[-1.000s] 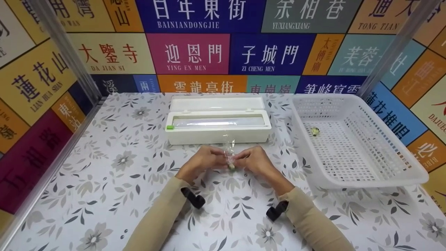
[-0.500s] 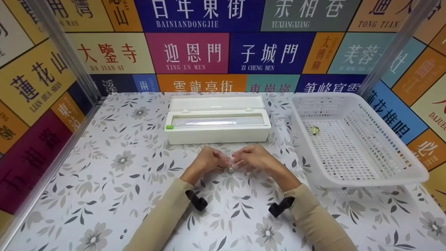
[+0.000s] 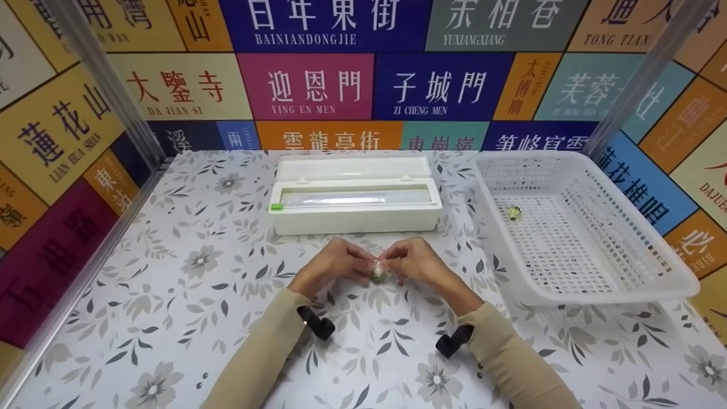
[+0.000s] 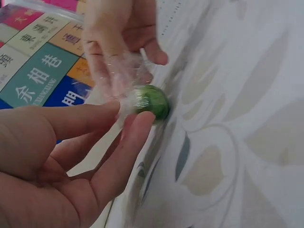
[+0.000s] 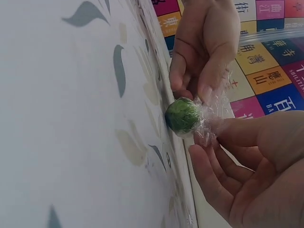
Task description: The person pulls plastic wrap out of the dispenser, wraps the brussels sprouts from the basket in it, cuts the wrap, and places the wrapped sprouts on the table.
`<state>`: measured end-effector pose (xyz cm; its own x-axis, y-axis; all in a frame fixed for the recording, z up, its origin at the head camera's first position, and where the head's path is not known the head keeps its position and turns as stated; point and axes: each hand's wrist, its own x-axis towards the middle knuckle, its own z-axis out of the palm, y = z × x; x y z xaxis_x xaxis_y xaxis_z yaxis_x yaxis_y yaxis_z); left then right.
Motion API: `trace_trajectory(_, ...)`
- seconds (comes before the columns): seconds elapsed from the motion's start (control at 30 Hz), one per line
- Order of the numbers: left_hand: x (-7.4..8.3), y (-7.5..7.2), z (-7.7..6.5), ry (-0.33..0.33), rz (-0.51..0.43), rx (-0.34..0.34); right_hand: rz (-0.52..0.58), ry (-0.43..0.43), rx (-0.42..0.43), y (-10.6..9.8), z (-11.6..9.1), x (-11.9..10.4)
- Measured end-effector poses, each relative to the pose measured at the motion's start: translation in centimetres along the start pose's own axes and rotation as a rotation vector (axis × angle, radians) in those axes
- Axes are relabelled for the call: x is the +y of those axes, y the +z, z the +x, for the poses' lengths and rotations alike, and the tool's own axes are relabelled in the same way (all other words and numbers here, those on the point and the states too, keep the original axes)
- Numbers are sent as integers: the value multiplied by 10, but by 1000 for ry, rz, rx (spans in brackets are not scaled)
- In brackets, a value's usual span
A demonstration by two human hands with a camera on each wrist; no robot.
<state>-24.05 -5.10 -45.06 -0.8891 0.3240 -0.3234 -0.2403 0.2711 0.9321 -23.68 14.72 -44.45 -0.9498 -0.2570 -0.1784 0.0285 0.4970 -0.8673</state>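
Note:
A small round green vegetable that looks like a Brussels sprout [image 5: 182, 116] is wrapped in clear cling film [image 5: 209, 118]. It sits low at the tabletop between the two hands, with the gathered film rising above it. My left hand [image 3: 339, 262] pinches the film from the left, thumb and finger close to the green ball. From the right, my right hand [image 3: 410, 262] pinches the same gathered film between thumb and forefinger. Loose crinkled film stands out around the fingertips in both wrist views.
Behind the hands stands a white cling film dispenser box [image 3: 358, 220], lid raised, with a green slider [image 3: 276, 207] at its left end. A white perforated basket [image 3: 619, 295] at the right holds one small yellow-green piece [image 3: 514, 213]. Lettered panels rise behind the table.
The film that stood up above the green ball is now gathered down between the fingers. My right hand moved slightly away and then came back to the film.

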Motion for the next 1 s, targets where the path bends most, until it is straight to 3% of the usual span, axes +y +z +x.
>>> trace_trajectory(0.17,-2,-1,2,20,-32,-23,32,1,-5,-2,1,2)
trace_trajectory(0.47,-6,5,9,39,-36,119,87,155,37,-4,2,4)
trace_trajectory(0.67,-4,5,9,31,-48,137,246,214,-84,-4,1,1)
trace_trajectory(0.87,-7,4,10,5,-100,161,277,185,-150,-6,2,0)
trace_trajectory(1.0,-6,4,10,-33,-147,149,258,119,-129,-4,3,1)
